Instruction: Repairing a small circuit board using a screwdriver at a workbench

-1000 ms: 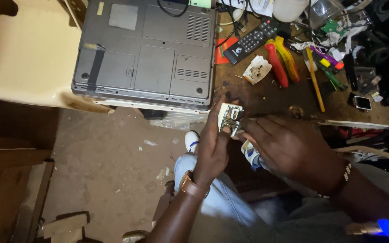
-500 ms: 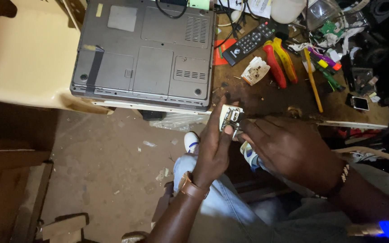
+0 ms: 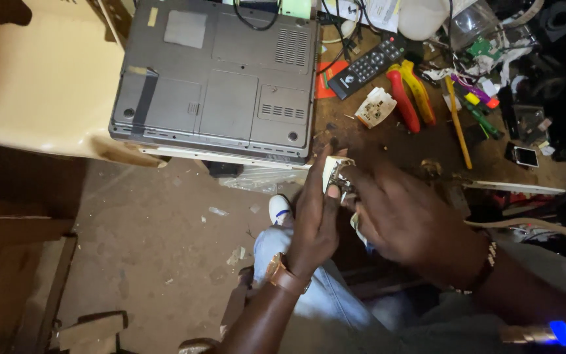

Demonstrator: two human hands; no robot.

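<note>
Hardly anything is shifting from a moment ago: the small cream plug body (image 3: 333,174) is staying pinched in the same spot just off the front edge of the desk (image 3: 492,157), above the person's lap, and only the right hand's fingers are creeping a little further over its metal insides. To my eye that means the fiddly work on the piece is continuing rather than finishing.

The left hand (image 3: 314,219) is gripping the plug body upright, thumb on one side and fingers closed on the other. The right hand (image 3: 406,219) is curling over it, fingertips closed on the brass-looking parts; whether a tool is sitting in them I cannot tell.

The plug is hard, glossy plastic, squarish, with dull metal showing inside. A similar cream plastic piece (image 3: 375,107) is lying on the scuffed brown desk, beside red-and-yellow-handled pliers (image 3: 413,93) and a black remote control (image 3: 368,63). An upturned grey laptop (image 3: 217,78), matt and vented, is overhanging the desk's left corner beside a smooth cream plastic chair (image 3: 40,85).
</note>
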